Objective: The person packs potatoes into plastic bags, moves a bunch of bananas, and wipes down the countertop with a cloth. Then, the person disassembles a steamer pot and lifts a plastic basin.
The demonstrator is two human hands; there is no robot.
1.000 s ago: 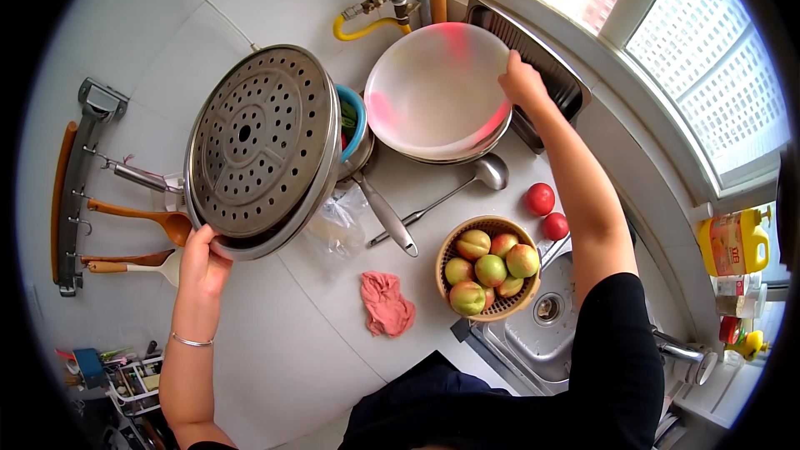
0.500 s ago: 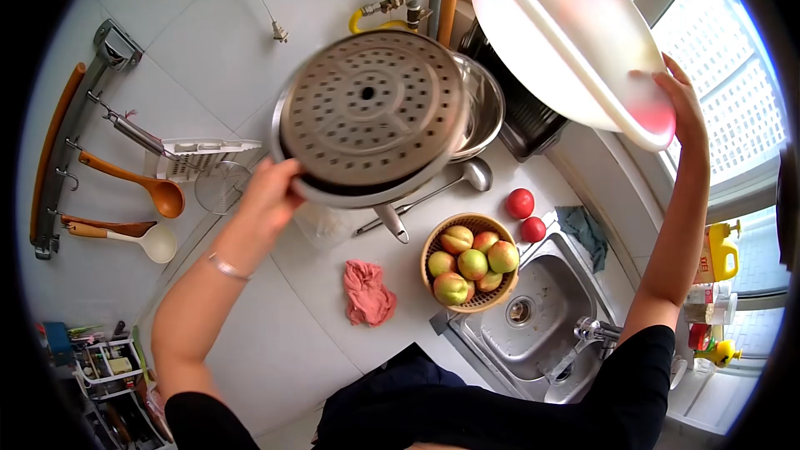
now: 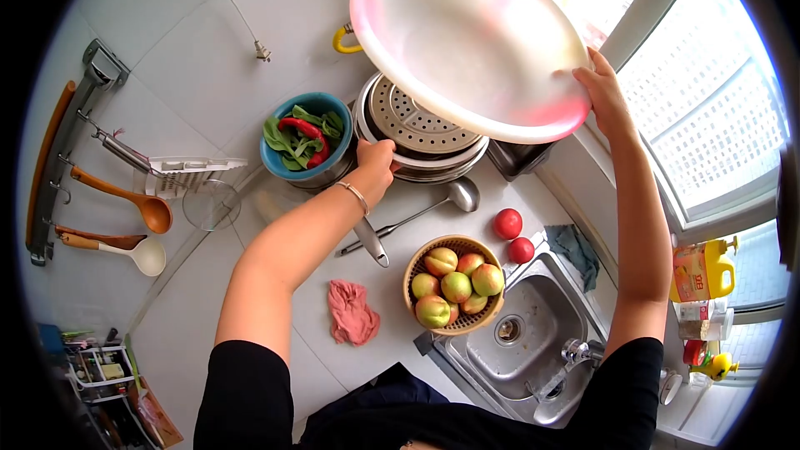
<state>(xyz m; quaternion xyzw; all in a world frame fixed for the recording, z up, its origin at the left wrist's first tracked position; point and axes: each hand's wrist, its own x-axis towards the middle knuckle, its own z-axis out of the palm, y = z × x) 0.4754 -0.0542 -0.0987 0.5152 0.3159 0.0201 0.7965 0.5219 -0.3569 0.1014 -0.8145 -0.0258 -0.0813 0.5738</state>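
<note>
My left hand [image 3: 377, 163] is closed on the near rim of a metal pan whose long handle [image 3: 371, 242] points toward me. Inside that pan lies a perforated steamer plate [image 3: 408, 117]; the pan sits over other metal pots at the back of the counter. Up at the right, my right hand [image 3: 607, 96] grips the edge of a large white and pink basin [image 3: 467, 50], which is tilted and hides part of the steamer plate. Left of the pan stands a blue bowl [image 3: 268, 154] with green leaves and red peppers [image 3: 312, 137].
A basket [image 3: 408, 292] of peaches [image 3: 457, 287] stands beside the sink [image 3: 542, 308]. Two tomatoes [image 3: 507, 224], a ladle [image 3: 463, 195] and a pink cloth [image 3: 352, 312] lie on the counter. Utensils hang from the left wall rack [image 3: 62, 167]; a yellow bottle [image 3: 702, 271] stands by the window.
The pan with the steamer plate has moved right and back, onto the pots, uncovering the blue bowl. The basin has swung left over it, my right hand still holding its edge.
</note>
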